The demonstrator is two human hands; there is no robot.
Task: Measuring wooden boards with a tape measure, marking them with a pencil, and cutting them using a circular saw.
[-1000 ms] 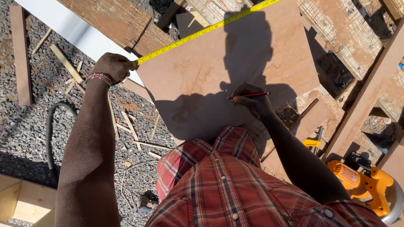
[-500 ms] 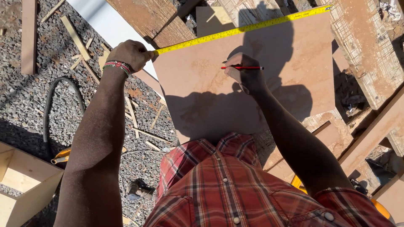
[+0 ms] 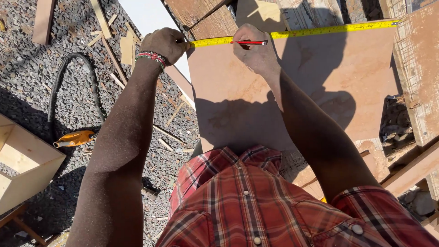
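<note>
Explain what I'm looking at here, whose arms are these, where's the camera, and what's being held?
The camera sits on a person's head and looks straight down, so you see their own plaid shirt and both bare arms reaching forward. No machine is involved.

In front of them lies a brown board resting on rough timber. A yellow tape measure stretches along its far edge. The left hand pins the tape's near end at the board's left corner. The right hand holds a red pencil with its tip at the tape.

To the left is gravel ground with wood scraps, a black hose, an orange tool and the corner of a pale wooden box.
</note>
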